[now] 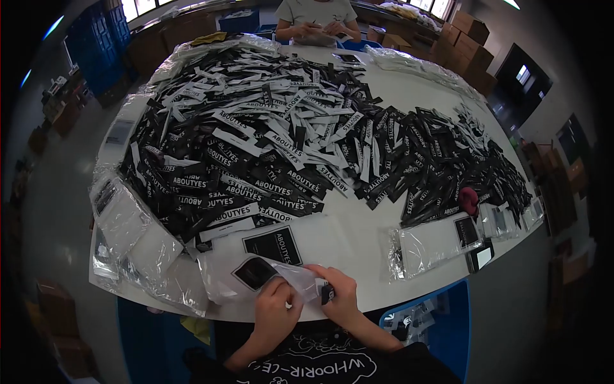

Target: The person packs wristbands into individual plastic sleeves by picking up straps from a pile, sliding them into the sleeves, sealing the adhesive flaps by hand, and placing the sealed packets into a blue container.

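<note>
The step in hand seems to be handling the mouth of a translucent plastic bag (256, 275), at the table's (359, 238) near edge. The left hand (278, 310) curls its fingers on the film; the right hand (337, 297) pinches its right end, beside a dark printed piece (327, 294) (which kind, I cannot tell). Next move probably calls for steady, even fingers.

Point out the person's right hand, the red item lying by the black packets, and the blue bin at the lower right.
Right hand (341, 296): head view, back of the hand.
Red item (469, 200): head view, middle of its visible surface.
Blue bin (453, 326): head view, inner wall.
</note>
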